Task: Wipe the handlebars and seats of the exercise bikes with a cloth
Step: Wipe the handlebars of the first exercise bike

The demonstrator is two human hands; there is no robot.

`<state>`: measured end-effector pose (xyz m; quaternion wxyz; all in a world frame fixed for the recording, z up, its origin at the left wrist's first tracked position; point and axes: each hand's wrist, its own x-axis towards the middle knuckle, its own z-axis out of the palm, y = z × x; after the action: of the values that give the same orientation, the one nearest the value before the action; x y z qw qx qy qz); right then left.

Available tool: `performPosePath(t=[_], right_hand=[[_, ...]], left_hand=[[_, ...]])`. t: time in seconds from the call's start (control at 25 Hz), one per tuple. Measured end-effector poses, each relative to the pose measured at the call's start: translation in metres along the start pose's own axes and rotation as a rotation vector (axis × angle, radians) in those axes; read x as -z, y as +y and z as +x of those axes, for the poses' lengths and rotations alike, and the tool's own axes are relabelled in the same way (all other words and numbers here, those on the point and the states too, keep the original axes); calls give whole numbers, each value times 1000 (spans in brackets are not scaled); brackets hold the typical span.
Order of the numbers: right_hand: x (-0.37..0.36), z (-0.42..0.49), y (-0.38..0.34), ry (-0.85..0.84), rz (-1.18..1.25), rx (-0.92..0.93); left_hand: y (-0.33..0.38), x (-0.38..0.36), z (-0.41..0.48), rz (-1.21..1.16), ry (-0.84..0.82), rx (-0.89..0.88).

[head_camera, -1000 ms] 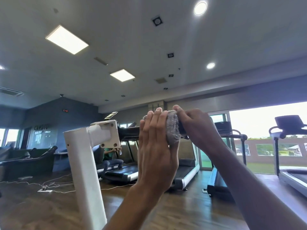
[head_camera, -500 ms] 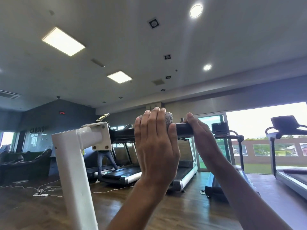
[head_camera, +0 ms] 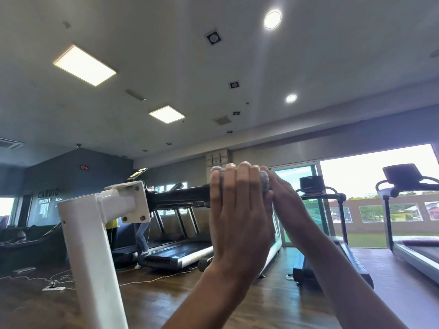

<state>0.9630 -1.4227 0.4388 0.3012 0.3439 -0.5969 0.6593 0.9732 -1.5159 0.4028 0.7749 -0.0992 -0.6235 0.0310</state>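
Observation:
A black handlebar (head_camera: 178,195) sticks out to the right from a white bracket on the bike's white post (head_camera: 90,245). My left hand (head_camera: 240,217) grips a grey cloth (head_camera: 264,182) wrapped over the bar, fingers curled over the top. Only bits of the cloth show above and to the right of those fingers. My right hand (head_camera: 288,203) holds the bar's far end right beside the left hand, thumb up against the cloth. Its fingers and the bar's end are hidden.
Several treadmills (head_camera: 180,255) stand on the wooden floor behind, and another (head_camera: 408,210) is at the right by the windows. White cables and a power strip (head_camera: 53,288) lie on the floor at the left. A person (head_camera: 142,236) walks on a far treadmill.
My left hand has slid the cloth to the right along the bar, baring more of the black bar near the bracket. My right hand now sits tight against the left one.

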Motion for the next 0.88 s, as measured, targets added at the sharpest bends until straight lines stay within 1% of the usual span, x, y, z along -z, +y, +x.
performPosePath(t=[0.08, 0.12, 0.16, 0.2, 0.24, 0.28, 0.32, 0.36, 0.4, 0.44, 0.48, 0.52, 0.56, 0.6, 0.64, 0.68, 0.76, 0.8, 0.84, 0.88], right_hand=[[2, -3, -4, -19, 30, -21], [3, -6, -10, 16, 25, -17], [4, -12, -16, 114, -22, 30], [4, -22, -25, 265, -115, 125], [0, -36, -35, 380, -206, 251], [-8, -52, -46, 391, -249, 376], [-20, -64, -53, 311, -265, 443], [-33, -74, -58, 182, -262, 438], [-44, -78, -57, 65, -281, 386], [-53, -76, -53, -3, -350, 324], [-59, -71, -48, -21, -453, 268], [-63, -63, -40, -11, -564, 236], [-68, -56, -33, 31, -675, 245], [-72, -53, -27, 101, -786, 279], [-75, -51, -20, 206, -879, 348], [-77, -49, -12, 299, -918, 425], [-69, -40, 4, 403, -862, 561], [-61, -35, 14, 416, -775, 605], [-49, -29, 22, 406, -630, 604], [-36, -23, 30, 375, -433, 560]], left_hand=[[-1, 4, 3, 8, -28, -57], [-2, 7, 3, -33, -30, -52], [-3, 10, 2, -98, -28, -34], [-3, 14, 1, -187, -29, -6], [-4, 18, 1, -317, -38, 44], [-5, 24, 1, -511, -61, 115], [-7, 29, 2, -760, -85, 192], [-9, 37, 4, -1019, -90, 256], [-12, 46, 8, -1221, -69, 309], [-18, 53, 11, -1349, -20, 380], [-27, 57, 14, -1428, 35, 466], [-37, 58, 19, -1449, 96, 569], [-48, 56, 26, -1389, 163, 652], [-59, 52, 35, -1252, 201, 696], [-69, 46, 42, -1085, 182, 696], [-73, 41, 48, -942, 104, 658], [-71, 26, 54, -722, -169, 568], [-66, 20, 53, -576, -310, 543], [-60, 17, 51, -416, -404, 529], [-56, 17, 49, -291, -436, 526]])
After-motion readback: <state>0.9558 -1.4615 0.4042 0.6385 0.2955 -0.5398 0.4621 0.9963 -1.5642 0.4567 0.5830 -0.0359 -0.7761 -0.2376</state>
